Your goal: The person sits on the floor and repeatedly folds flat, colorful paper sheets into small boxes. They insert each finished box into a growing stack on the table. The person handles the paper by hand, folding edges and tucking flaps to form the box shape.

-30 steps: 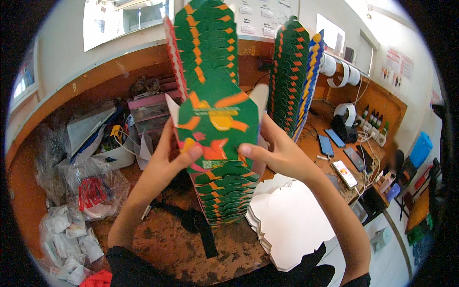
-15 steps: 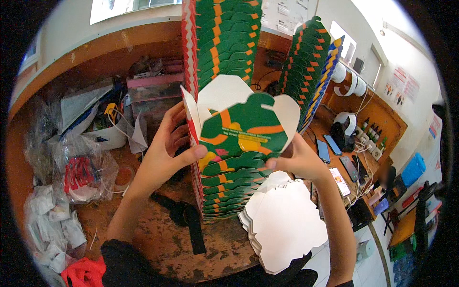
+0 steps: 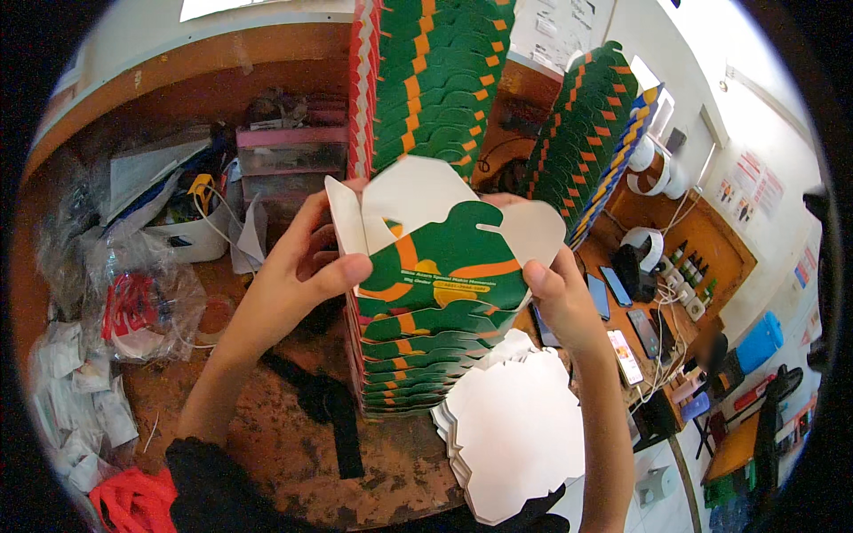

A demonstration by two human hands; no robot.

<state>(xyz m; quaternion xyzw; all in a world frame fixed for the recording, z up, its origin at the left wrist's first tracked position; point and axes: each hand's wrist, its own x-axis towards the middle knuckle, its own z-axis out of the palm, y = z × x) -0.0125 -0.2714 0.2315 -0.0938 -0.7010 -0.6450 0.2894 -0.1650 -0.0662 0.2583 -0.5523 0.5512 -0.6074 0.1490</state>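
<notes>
A green paper food box (image 3: 435, 258) with orange bands and open white flaps tops a stack of nested boxes (image 3: 418, 366) in front of me. My left hand (image 3: 320, 266) grips its left side, thumb on the near left edge and fingers along the side wall. Around the right edge my right hand (image 3: 562, 298) is closed, with its thumb on the front and some fingertips showing behind the right flap. Right of the stack lies a pile of flat white box blanks (image 3: 511, 435), printed side not visible. Both hands touch only the top box.
Taller stacks of nested green boxes (image 3: 435, 89) and more boxes (image 3: 582, 124) rise behind. Pink-edged drawers (image 3: 293, 160), a clear plastic bag (image 3: 147, 306) and a black strap (image 3: 346, 435) lie to the left. Several phones (image 3: 625, 357) and cables lie at right.
The view has shifted slightly. My right hand has moved up along the box's right side, its fingers now showing behind the flap. The left hand keeps its hold.
</notes>
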